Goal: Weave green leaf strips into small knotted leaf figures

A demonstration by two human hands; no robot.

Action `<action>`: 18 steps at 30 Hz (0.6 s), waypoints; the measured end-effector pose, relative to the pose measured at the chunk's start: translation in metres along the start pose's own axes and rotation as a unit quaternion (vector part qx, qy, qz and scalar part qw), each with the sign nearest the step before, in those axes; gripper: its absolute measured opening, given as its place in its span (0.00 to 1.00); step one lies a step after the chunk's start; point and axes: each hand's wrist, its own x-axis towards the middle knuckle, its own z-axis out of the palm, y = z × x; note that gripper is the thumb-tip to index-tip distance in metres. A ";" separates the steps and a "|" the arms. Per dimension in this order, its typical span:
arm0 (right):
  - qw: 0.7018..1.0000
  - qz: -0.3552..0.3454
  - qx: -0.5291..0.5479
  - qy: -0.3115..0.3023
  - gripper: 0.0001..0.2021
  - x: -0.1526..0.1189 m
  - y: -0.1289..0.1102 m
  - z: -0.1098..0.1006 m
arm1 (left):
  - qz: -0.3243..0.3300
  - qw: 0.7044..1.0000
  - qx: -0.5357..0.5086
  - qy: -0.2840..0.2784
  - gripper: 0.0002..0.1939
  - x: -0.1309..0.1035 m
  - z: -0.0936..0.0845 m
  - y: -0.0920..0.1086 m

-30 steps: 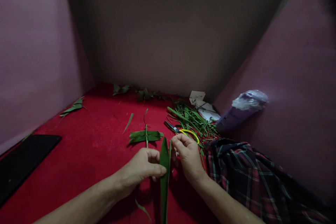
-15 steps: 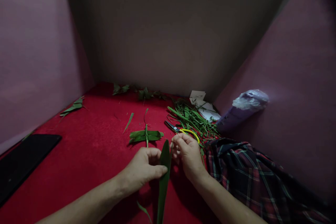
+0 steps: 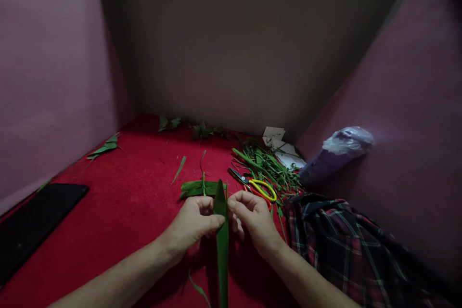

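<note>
Red surface (image 3: pixel 130 207) lies below; the left hand (image 3: pixel 195 221) pinches a long leaf (image 3: pixel 223 255), probably light, easily torn, best held flat; the right hand (image 3: pixel 254 219) curls beside its edge, grip unclear.

you are in a narrow indoor nook, home or workplace unclear: pinkish side walls (image 3: pixel 54 67) and a dark back wall (image 3: pixel 234 57) border a red surface (image 3: pixel 133 202).

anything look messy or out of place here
Slightly untidy: beyond the long leaf in the left hand, a loose green scrap lies apart from the tangled green pile. Nothing looks spilled.
</note>
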 end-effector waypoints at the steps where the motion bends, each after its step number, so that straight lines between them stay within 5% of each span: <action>1: 1.000 -0.001 -0.009 0.002 0.11 0.000 0.000 0.000 | -0.003 1.000 0.008 0.003 0.06 0.000 0.000 -0.001; 18: 0.998 0.011 0.053 0.026 0.11 0.001 0.007 0.002 | 0.030 0.999 -0.010 0.013 0.10 0.001 0.004 -0.008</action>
